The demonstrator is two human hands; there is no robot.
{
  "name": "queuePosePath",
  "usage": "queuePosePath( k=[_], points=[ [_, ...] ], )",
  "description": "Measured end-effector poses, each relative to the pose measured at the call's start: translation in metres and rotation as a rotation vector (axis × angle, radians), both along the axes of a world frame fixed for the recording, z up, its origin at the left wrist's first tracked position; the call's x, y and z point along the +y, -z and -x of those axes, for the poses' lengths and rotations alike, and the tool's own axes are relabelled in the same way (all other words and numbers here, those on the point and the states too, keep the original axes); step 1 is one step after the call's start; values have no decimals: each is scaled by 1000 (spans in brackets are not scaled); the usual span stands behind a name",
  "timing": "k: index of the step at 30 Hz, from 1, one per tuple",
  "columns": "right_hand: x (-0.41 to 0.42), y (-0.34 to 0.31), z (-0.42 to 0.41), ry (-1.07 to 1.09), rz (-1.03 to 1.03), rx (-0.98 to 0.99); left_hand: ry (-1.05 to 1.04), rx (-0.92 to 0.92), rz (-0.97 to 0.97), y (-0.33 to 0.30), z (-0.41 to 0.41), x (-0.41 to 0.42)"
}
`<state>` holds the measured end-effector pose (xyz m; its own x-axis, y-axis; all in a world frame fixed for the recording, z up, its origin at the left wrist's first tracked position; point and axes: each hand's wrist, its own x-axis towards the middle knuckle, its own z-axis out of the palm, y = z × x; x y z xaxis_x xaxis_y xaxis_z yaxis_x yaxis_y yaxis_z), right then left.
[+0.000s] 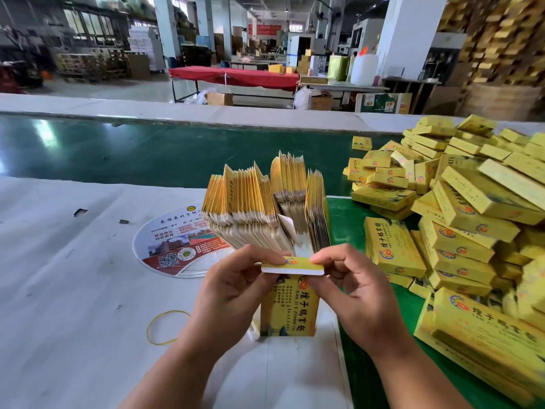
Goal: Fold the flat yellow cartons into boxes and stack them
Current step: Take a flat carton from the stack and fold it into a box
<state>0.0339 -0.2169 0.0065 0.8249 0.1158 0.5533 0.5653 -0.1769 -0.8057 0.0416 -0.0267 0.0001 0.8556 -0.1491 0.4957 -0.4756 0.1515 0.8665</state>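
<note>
Yellow carton (289, 308) with black characters and a red-orange emblem stands upright near the table's (73, 261) front edge, its top flap pinched by my left hand (236, 278) and right hand (351, 281).

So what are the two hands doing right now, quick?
Left hand: closed, pinching the left end of the yellow carton's top flap.
Right hand: closed, pinching the right end of the same flap.
</note>
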Motion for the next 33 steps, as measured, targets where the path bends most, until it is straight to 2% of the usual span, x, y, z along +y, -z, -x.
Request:
queuePosePath(
  k=[6,10,14,17,19,21,23,26,28,33],
  points=[
    [2,-5,7,63,52,-66,-21,-71,-31,1,5,2],
    [4,-7,7,79,53,-56,-124,-103,-100,3,3,-1],
    [4,-5,6,79,59,-81,-118,-77,-124,4,3,-2],
    [5,-2,6,138,85,-127,-225,-47,-166,0,5,-6],
    [8,-1,6,204,62,-156,-366,-62,-282,-4,10,-11],
    [9,0,4,263,-3,-168,-504,-124,-505,-9,18,-17],
    [10,0,4,266,-63,-145,-520,-137,-695,-10,24,-26],
    [10,1,4,184,-105,-41,-556,-138,-880,-8,28,-35],
    [10,0,4,163,-96,18,-581,-224,-939,-7,25,-35],
    [7,-1,4,145,-165,49,-612,-282,-902,-5,22,-33]
  ],
)
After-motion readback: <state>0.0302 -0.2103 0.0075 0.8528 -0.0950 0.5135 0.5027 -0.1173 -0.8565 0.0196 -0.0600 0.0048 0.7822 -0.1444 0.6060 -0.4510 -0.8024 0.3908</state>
